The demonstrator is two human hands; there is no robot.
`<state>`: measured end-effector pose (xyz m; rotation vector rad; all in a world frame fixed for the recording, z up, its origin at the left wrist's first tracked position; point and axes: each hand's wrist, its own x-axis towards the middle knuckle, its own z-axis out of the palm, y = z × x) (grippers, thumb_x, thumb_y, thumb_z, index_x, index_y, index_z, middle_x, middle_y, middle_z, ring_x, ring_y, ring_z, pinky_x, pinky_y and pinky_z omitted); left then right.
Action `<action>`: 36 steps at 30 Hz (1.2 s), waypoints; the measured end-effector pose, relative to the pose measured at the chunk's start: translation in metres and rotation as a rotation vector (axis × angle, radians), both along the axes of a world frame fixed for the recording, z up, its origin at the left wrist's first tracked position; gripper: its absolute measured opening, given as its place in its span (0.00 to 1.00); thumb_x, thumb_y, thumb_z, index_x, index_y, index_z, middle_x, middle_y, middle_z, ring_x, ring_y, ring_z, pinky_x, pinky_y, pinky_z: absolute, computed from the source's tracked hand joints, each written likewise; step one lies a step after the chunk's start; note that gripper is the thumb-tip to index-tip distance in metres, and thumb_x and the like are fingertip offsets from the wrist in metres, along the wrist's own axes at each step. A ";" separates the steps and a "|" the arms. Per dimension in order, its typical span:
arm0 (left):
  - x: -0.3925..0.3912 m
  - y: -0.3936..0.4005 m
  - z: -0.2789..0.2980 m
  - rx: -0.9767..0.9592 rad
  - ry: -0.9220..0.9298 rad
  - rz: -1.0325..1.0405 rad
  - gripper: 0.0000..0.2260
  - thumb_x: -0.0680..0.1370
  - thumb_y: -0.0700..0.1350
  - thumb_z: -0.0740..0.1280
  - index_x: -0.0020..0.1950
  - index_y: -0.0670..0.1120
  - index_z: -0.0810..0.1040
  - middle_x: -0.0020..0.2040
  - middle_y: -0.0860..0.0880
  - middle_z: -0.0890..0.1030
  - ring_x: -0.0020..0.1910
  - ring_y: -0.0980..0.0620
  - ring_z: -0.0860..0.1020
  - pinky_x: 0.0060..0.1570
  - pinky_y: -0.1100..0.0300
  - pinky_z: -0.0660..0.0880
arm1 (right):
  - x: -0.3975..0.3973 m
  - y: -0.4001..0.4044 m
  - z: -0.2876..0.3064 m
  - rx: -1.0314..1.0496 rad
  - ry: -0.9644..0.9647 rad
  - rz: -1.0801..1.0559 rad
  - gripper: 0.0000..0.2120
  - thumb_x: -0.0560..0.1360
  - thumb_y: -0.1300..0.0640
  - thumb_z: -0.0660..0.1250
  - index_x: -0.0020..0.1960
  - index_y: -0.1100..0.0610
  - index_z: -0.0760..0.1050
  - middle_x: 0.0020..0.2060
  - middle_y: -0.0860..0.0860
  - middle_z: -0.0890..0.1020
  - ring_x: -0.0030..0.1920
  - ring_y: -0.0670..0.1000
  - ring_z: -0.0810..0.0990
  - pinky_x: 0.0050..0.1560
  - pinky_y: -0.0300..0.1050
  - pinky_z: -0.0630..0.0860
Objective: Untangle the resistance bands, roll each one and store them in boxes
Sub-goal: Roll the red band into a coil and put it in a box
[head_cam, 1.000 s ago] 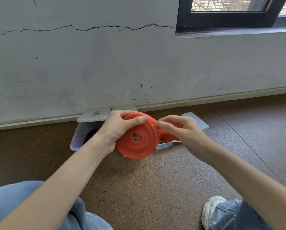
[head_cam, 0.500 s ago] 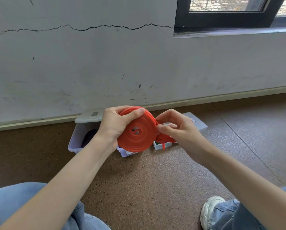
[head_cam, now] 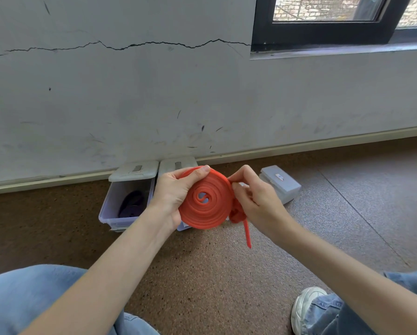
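An orange resistance band (head_cam: 206, 201) is wound into a flat spiral roll held up above the floor. My left hand (head_cam: 172, 193) grips the roll from its left side, thumb over the top edge. My right hand (head_cam: 253, 197) pinches the band's loose end at the roll's right edge; a bunched bit and a short tail (head_cam: 247, 232) hang below it. Behind the roll, an open clear box (head_cam: 120, 201) holds a rolled purple band (head_cam: 132, 204). A second open box (head_cam: 178, 165) is mostly hidden by my hands.
A closed clear box (head_cam: 281, 183) lies on the brown floor to the right. The wall and skirting run just behind the boxes. My jeans-clad knees (head_cam: 33, 298) and a white shoe (head_cam: 306, 308) sit at the bottom of the view.
The roll has tilted so that its spiral face points at me. My right hand has moved in against the roll's right edge, and a short orange tail now hangs below it.
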<state>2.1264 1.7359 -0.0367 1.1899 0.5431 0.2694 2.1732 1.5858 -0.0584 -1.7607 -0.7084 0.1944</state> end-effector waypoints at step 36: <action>0.119 0.045 -0.071 0.874 0.100 -0.821 0.02 0.69 0.47 0.75 0.37 0.50 0.84 0.36 0.48 0.84 0.34 0.61 0.78 0.36 0.68 0.72 | 0.137 0.001 -0.067 -0.426 0.874 0.460 0.04 0.75 0.60 0.64 0.42 0.55 0.74 0.35 0.49 0.75 0.31 0.45 0.73 0.35 0.37 0.69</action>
